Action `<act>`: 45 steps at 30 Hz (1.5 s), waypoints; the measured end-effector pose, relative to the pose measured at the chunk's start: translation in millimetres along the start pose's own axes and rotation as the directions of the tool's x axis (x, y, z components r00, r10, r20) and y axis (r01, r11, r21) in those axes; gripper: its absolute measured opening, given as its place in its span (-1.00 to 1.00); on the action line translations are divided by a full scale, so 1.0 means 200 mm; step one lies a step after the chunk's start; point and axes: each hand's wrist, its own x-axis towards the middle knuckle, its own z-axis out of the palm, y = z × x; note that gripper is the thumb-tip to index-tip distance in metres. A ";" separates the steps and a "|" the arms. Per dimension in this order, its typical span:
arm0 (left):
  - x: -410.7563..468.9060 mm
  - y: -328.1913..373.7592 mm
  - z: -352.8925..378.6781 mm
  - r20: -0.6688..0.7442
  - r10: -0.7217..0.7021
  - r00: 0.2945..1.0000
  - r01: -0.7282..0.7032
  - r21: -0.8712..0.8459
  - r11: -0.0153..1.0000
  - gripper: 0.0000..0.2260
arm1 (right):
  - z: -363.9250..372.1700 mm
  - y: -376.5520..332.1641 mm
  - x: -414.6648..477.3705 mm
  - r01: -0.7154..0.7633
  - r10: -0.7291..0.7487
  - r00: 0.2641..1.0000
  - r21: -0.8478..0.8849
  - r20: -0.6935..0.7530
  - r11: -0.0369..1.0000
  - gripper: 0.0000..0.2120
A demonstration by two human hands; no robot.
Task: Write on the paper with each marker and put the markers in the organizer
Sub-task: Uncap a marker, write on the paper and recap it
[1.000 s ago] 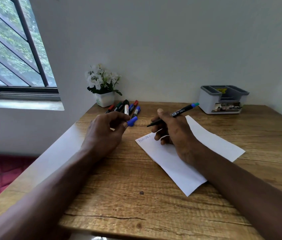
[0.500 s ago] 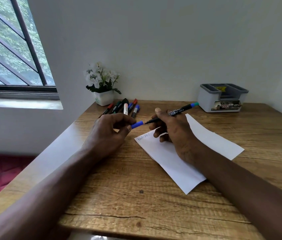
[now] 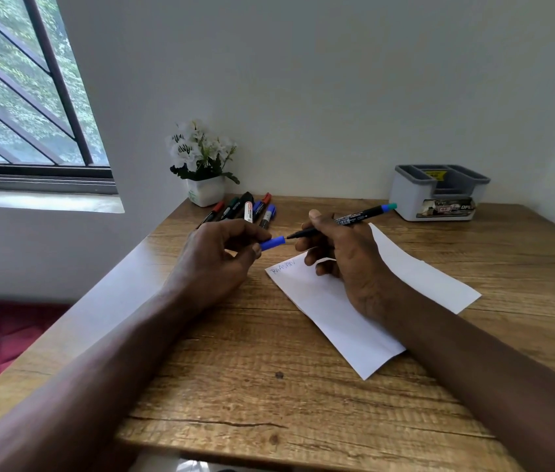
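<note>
we count six markers in all: five lie in a loose bunch (image 3: 247,209) at the far left of the desk (image 3: 269,386), just beside a single white flower pot (image 3: 205,191), and one black marker (image 3: 354,219) with a blue-green end is in our right hand (image 3: 344,260). there is one sheet of paper (image 3: 337,318), lying at an angle on the middle of the desk, with a short line of blue writing (image 3: 283,267) by its far left corner. one grey organizer (image 3: 439,199) stands at the far right against the wall, well apart from the bunch. there is one loose blue cap (image 3: 272,243). both forearms reach in from the near edge and meet above the far left end of the paper. our left hand (image 3: 214,253) is curled, pinching the cap between thumb and fingers with its open end pointing right. our right hand is curled too, gripping the marker in a writing hold, thumb up, the barrel slanting up to the far right and the bare tip pointing left, right at the cap's mouth; we cannot tell whether they touch. its lower fingers hang over the paper.
</note>
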 end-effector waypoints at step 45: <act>-0.02 0.05 0.00 0.058 -0.035 0.998 0.051 -0.298 0.953 -0.81 | 0.02 -0.07 -0.06 0.215 -0.192 0.967 -0.129 0.169 0.968 -0.83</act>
